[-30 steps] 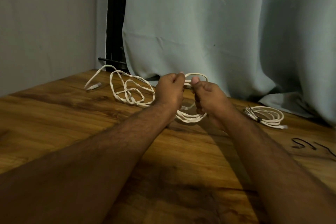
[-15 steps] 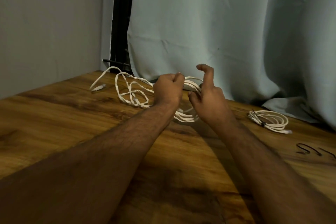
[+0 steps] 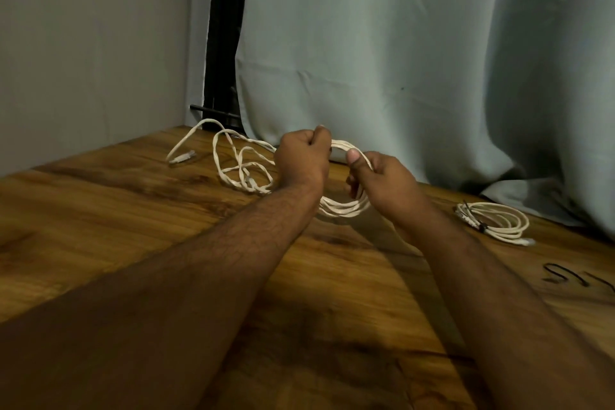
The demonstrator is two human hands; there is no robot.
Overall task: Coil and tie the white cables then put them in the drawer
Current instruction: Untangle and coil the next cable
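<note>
- The curtain [image 3: 416,60] hangs along the desk's far edge.
- The wooden desk [image 3: 133,226] carries every cable.
- The left hand [image 3: 301,160] is clenched around the top of the white cable [image 3: 344,210] — a part-wound coil held near the far edge, its loose tail trailing toward the far left corner.
- The right hand [image 3: 382,181] grasps the same coil's right side.
- A tied cable [image 3: 496,221] lies by the right edge.

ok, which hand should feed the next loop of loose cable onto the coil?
Right hand, probably: its pinch on the coil looks light, while the left hand is fisted round the coil top, anchoring it.
</note>
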